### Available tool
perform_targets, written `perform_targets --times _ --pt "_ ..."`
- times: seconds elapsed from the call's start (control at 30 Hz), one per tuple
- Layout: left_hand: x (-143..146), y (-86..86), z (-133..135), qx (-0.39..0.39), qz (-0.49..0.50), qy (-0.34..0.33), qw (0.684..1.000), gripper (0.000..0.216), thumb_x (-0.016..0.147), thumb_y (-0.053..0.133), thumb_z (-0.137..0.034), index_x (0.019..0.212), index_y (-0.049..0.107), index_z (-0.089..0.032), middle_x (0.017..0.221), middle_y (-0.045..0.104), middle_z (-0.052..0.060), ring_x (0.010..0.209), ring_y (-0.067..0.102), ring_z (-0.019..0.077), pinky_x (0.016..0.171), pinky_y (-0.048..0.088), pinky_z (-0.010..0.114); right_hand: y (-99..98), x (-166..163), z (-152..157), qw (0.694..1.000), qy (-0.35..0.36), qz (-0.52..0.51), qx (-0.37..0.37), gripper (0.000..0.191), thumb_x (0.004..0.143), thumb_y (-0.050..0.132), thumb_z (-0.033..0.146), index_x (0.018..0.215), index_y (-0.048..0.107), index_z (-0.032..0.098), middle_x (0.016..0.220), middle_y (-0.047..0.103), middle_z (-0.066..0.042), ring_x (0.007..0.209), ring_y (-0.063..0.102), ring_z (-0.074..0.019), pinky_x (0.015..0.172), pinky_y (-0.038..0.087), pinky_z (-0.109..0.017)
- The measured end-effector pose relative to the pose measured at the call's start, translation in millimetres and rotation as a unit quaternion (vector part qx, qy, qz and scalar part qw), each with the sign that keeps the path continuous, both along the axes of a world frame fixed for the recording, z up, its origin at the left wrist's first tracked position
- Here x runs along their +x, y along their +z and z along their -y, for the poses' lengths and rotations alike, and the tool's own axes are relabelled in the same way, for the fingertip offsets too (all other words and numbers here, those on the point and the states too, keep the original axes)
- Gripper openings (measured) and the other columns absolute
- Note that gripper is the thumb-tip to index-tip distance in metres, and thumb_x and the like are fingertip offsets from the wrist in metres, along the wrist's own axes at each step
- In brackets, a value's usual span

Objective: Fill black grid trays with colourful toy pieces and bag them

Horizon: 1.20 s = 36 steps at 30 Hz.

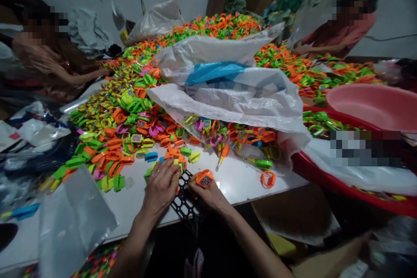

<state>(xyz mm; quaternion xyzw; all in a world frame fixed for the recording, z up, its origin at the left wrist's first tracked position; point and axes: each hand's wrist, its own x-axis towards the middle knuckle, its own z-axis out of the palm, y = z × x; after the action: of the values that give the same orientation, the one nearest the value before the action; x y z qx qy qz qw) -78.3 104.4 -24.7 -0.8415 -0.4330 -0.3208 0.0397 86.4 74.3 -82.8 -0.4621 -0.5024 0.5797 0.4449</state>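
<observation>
My right hand [208,193] is closed on an orange toy wristwatch [204,179] with a dark square face, held just above the white table's front edge. Beside it, my left hand [161,184] lies low on the tabletop, palm down with its fingers curled; whatever sits under the fingers is mostly hidden. Green, yellow and orange toy watches touch or lie right by its fingertips. Between the two hands, a black perforated plastic piece [187,195] slants over the table edge. A blue toy watch [151,157] and a lone orange watch [268,179] rest nearby.
A large heap of toy watches [130,104] covers the table [228,189] behind a white plastic sack [228,100]. A clear bag [74,221] hangs off the left front edge. Red [312,173] and pink basins [374,104] stand right. Two people sit across, left and right.
</observation>
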Motion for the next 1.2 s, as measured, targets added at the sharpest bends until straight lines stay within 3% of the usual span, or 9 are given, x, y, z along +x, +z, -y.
perform_targets --times 0.13,0.27,0.4,0.6,0.7,0.83,0.93,1.07,1.2 --pt "-2.4 -2.8 1.5 -0.015 0.004 0.002 1.0 0.021 0.091 0.043 -0.021 0.104 0.059 -0.018 0.114 0.065 0.01 0.111 0.057 0.022 0.1 0.043 0.045 -12.2 -13.8 -6.8 0.986 0.006 0.122 0.116 0.01 0.074 0.057 0.021 0.084 0.056 0.018 0.079 0.06 -0.001 0.072 0.056 -0.015 0.068 0.047 -0.026" --pt "-8.2 -5.0 0.2 0.0 -0.022 -0.02 1.0 0.029 0.09 0.048 -0.035 0.112 0.058 -0.018 0.116 0.063 0.012 0.114 0.055 0.0258 0.099 0.044 0.048 -10.8 -23.6 -11.6 0.928 0.04 0.3 0.217 0.014 0.075 0.045 0.01 0.083 0.056 0.016 0.087 0.06 -0.007 0.078 0.055 -0.0177 0.072 0.047 -0.029" --pt "-11.8 -7.2 -1.8 0.023 -0.061 -0.033 0.997 0.041 0.086 0.052 -0.047 0.118 0.058 -0.021 0.119 0.06 0.014 0.114 0.054 0.0303 0.096 0.045 0.051 -5.5 -28.6 -18.8 0.901 0.07 0.366 0.223 0.027 0.071 0.046 0.007 0.094 0.057 0.016 0.092 0.062 -0.008 0.083 0.057 -0.0193 0.074 0.047 -0.028" --pt "-12.4 -7.8 0.8 0.021 -0.078 -0.031 0.996 0.037 0.085 0.055 -0.045 0.114 0.063 -0.023 0.12 0.059 0.013 0.115 0.053 0.0306 0.097 0.044 0.051 -17.2 -42.8 -16.8 0.864 0.067 0.454 0.207 0.034 0.074 0.048 0.009 0.107 0.057 0.011 0.105 0.061 -0.016 0.09 0.058 -0.0244 0.076 0.048 -0.033" --pt "-11.2 -7.6 1.5 0.049 -0.085 -0.024 0.995 0.031 0.087 0.053 -0.041 0.107 0.065 -0.022 0.116 0.062 0.014 0.112 0.055 0.0307 0.094 0.045 0.051 -18.2 -41.8 -17.9 0.854 0.091 0.469 0.203 0.027 0.075 0.048 0.008 0.1 0.06 0.012 0.097 0.064 -0.013 0.085 0.059 -0.0225 0.072 0.048 -0.03" --pt "-8.3 -9.5 3.4 0.073 -0.069 -0.025 0.995 0.025 0.088 0.051 -0.038 0.099 0.065 -0.02 0.112 0.064 0.013 0.107 0.059 0.0285 0.091 0.048 0.049 -0.4 -10.1 -27.2 0.858 0.179 0.411 0.25 0.012 0.075 0.057 0.013 0.085 0.062 0.016 0.085 0.065 -0.003 0.072 0.058 -0.0151 0.065 0.046 -0.022" --pt "-6.8 -12.9 3.9 0.083 -0.066 -0.03 0.994 0.023 0.087 0.053 -0.037 0.099 0.063 -0.021 0.112 0.065 0.012 0.107 0.059 0.0275 0.091 0.048 0.049 20.9 18.0 -46.2 0.806 0.191 0.479 0.291 0.014 0.076 0.059 0.013 0.088 0.064 0.018 0.091 0.064 -0.004 0.073 0.058 -0.0148 0.061 0.044 -0.022" --pt "-8.8 -14.1 1.3 0.096 -0.068 -0.034 0.993 0.021 0.086 0.053 -0.035 0.097 0.063 -0.02 0.111 0.066 0.012 0.107 0.06 0.0279 0.09 0.048 0.049 41.6 37.4 -87.7 0.697 0.07 0.657 0.278 0.021 0.08 0.049 0.002 0.086 0.066 0.013 0.1 0.063 -0.014 0.088 0.058 -0.0225 0.074 0.047 -0.033" --pt "-18.0 -13.1 -3.6 0.097 -0.067 -0.054 0.991 0.022 0.087 0.052 -0.037 0.097 0.063 -0.022 0.111 0.066 0.011 0.107 0.06 0.0265 0.09 0.049 0.045 44.2 47.6 -98.9 0.688 0.046 0.663 0.292 0.02 0.081 0.05 0.0 0.081 0.064 0.015 0.096 0.063 -0.013 0.092 0.056 -0.0232 0.083 0.044 -0.038"
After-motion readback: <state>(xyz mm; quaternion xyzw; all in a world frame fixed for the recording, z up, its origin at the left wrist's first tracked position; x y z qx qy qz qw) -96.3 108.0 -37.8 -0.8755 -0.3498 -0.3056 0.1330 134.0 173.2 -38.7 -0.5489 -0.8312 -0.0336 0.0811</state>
